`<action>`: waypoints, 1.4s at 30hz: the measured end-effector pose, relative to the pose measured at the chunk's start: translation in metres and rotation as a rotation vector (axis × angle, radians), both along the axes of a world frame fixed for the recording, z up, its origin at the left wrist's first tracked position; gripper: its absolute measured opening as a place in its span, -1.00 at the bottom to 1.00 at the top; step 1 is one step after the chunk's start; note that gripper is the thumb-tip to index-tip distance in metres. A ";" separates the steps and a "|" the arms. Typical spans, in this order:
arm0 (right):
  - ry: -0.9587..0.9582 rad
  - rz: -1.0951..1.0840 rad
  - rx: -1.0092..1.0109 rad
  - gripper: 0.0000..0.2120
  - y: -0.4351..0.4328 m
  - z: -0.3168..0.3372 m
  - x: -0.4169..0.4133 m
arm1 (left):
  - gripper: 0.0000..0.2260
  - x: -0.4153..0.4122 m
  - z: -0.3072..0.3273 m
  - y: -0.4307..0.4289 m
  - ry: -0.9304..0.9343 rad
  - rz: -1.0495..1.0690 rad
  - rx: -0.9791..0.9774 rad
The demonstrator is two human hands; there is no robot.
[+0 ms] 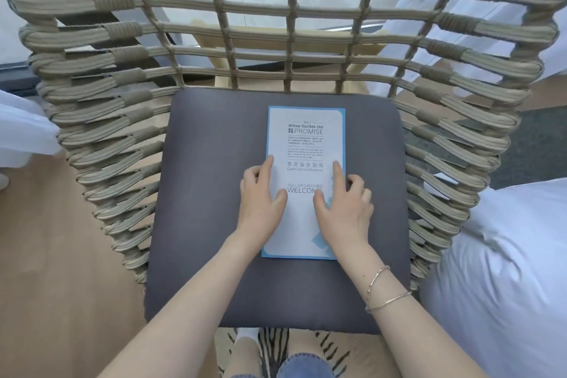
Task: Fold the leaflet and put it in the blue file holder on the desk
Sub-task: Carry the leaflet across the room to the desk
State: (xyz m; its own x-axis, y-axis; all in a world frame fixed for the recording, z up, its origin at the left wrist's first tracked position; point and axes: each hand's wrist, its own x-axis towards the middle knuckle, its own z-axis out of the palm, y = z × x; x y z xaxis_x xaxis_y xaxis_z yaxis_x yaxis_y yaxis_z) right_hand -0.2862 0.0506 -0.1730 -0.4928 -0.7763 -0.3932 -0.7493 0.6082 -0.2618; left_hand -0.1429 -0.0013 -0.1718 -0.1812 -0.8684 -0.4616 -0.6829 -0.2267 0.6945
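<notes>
fingers [337, 170] of both hands are pressing flat, gripping nothing, on the blue-bordered white paper leaflet [305, 144] lying mid-cushion on the grey seat cushion [214, 163]; light, likely pliable, best pinched along its long edges.

just one cam, head-worn | looks steeply down and forward over a woven chair [101, 120] | pretty close, grey seat cushion [214, 163] fills the middle | wide-angle, edges bend | no second view to share
</notes>
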 end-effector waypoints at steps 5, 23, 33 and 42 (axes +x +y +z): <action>-0.273 -0.152 -0.105 -0.40 0.007 0.000 0.002 | -0.46 0.001 0.000 0.010 0.129 0.141 0.146; -0.995 -0.406 -0.299 -0.47 0.038 0.224 -0.021 | -0.49 0.037 0.220 0.015 0.548 0.217 0.266; -1.043 -0.285 -0.537 -0.41 0.032 0.450 -0.011 | -0.50 0.051 0.439 0.014 0.690 0.184 0.051; -1.063 -0.123 -0.756 -0.41 0.030 0.573 0.007 | -0.47 0.065 0.552 0.020 0.806 0.162 -0.233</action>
State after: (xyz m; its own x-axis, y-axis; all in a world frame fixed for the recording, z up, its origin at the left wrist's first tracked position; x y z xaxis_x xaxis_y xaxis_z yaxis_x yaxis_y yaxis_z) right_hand -0.2788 0.0804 0.4002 -0.2968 -0.9472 -0.1214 0.0831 0.1010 -0.9914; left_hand -0.0783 0.0185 0.3806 -0.2428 -0.9687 -0.0513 0.0687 -0.0699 0.9952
